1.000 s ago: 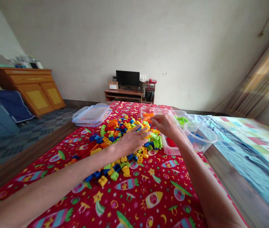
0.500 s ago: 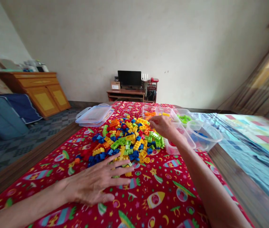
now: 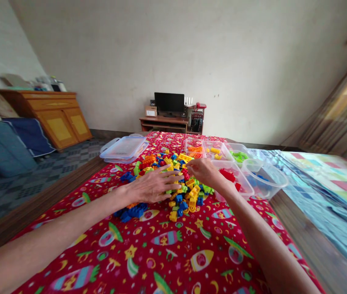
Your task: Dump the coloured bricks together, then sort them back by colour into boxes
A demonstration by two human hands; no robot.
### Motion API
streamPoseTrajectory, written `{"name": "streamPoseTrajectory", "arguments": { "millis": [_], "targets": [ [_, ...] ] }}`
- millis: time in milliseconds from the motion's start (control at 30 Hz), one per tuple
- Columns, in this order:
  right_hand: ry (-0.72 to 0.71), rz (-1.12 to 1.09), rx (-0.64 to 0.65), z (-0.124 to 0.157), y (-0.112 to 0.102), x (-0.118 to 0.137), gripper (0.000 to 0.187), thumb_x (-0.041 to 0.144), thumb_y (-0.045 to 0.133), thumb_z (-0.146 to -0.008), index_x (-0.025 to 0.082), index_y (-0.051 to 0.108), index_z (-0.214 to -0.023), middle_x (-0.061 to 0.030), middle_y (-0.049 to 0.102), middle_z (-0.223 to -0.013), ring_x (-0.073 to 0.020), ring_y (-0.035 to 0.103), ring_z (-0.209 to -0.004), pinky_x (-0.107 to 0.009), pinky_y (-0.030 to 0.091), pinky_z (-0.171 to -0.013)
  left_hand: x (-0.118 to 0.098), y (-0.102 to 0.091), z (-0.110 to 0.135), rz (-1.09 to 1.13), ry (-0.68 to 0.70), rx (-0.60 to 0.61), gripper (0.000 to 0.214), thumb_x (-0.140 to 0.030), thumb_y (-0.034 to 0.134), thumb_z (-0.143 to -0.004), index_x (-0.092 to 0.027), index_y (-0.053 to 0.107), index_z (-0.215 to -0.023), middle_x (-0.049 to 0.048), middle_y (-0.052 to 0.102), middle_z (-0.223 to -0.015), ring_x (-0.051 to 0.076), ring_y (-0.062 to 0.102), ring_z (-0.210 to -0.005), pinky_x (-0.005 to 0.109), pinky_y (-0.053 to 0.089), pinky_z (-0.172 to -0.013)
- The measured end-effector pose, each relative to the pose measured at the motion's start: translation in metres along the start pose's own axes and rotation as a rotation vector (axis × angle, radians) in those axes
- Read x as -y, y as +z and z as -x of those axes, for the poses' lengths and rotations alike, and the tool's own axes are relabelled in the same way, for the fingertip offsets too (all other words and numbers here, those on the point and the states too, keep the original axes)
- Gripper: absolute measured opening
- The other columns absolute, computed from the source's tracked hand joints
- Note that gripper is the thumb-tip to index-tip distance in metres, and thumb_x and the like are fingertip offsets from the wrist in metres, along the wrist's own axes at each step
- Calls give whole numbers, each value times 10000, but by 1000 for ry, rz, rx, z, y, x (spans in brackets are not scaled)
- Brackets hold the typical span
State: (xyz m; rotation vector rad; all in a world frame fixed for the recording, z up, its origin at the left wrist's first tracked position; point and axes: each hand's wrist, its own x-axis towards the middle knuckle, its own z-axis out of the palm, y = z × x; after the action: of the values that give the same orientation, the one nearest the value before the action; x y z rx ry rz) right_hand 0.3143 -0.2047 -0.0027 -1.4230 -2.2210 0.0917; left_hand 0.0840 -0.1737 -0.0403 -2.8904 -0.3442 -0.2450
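- My left hand (image 3: 153, 187) lay spread at the plastic bricks (image 3: 179, 199), mid-frame.
- My right hand (image 3: 202, 171) was pressed together beside a clear tray (image 3: 233, 181); I couldn't tell whether it pinched anything.

Right hand (image 3: 202, 171): curled fingers hide the grip, can't tell if a brick is held.
Left hand (image 3: 153, 187): covers part of the brick pile (image 3: 188, 192).
Left forearm (image 3: 54, 228), right forearm (image 3: 268, 249): cut off by bottom edge.
Clear tub (image 3: 263, 179): blue contents blurred through plastic.
Cabinet-top items (image 3: 49, 85): too small to tell.
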Motion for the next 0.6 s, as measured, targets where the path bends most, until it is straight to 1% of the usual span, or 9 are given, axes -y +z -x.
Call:
{"name": "streamPoseTrajectory", "arguments": {
  "millis": [67, 167, 267, 367, 467, 533, 600],
  "targets": [
    [-21, 0, 6, 0, 5, -3, 232, 134, 514, -856, 143, 743, -822, -42, 670, -653, -93, 537, -568, -211, 299, -549, 12, 6, -7, 25, -54, -33, 383, -308, 507, -923, -291, 530, -1305, 39, 463, -1462, 224, 386, -1363, 459, 211, -1165],
    [-57, -5, 22, -1, 13, -7, 227, 160, 522, -860, 160, 748, -889, -43, 677, -679, -98, 554, -596, -215, 313, -564, 29, 13, -18, 88, -190, -97, 374, -382, 468, -937, -261, 562, -1278, 64, 463, -1460, 233, 422, -1338, 447, 275, -1141],
    [-65, 14, 60, -2, 17, -7, 219, 143, 535, -842, 162, 746, -899, -55, 682, -712, -108, 558, -616, -227, 322, -568, 44, 18, -29, 174, -340, -177, 438, -466, 410, -940, -212, 608, -1236, 90, 489, -1435, 253, 449, -1318, 417, 343, -1109],
    [-69, 23, 92, 0, 18, -6, 235, 103, 523, -825, 156, 741, -893, -59, 679, -722, -112, 547, -617, -234, 323, -563, 58, 20, -34, 218, -486, -265, 506, -500, 364, -928, -179, 628, -1216, 98, 533, -1392, 259, 468, -1302, 407, 353, -1106],
    [-65, 40, 80, 0, 19, -7, 245, 96, 499, -827, 155, 732, -872, -60, 674, -717, -120, 540, -613, -241, 322, -558, 67, 19, -22, 199, -591, -298, 573, -506, 299, -929, -134, 628, -1215, 137, 548, -1367, 269, 480, -1289, 424, 339, -1112],
    [-58, 62, 60, 0, 21, -10, 252, 104, 480, -834, 153, 725, -868, -65, 674, -715, -129, 544, -615, -246, 324, -557, 66, 18, -3, 190, -648, -295, 624, -528, 253, -933, -114, 626, -1214, 153, 550, -1363, 270, 479, -1290, 423, 318, -1125],
    [-45, 75, 47, -2, 25, -14, 267, 103, 468, -834, 156, 722, -896, -70, 683, -734, -139, 561, -636, -245, 335, -565, 60, 18, 21, 204, -699, -287, 662, -555, 209, -936, -122, 598, -1252, 134, 541, -1379, 254, 453, -1314, 407, 277, -1150]
  ]
}}
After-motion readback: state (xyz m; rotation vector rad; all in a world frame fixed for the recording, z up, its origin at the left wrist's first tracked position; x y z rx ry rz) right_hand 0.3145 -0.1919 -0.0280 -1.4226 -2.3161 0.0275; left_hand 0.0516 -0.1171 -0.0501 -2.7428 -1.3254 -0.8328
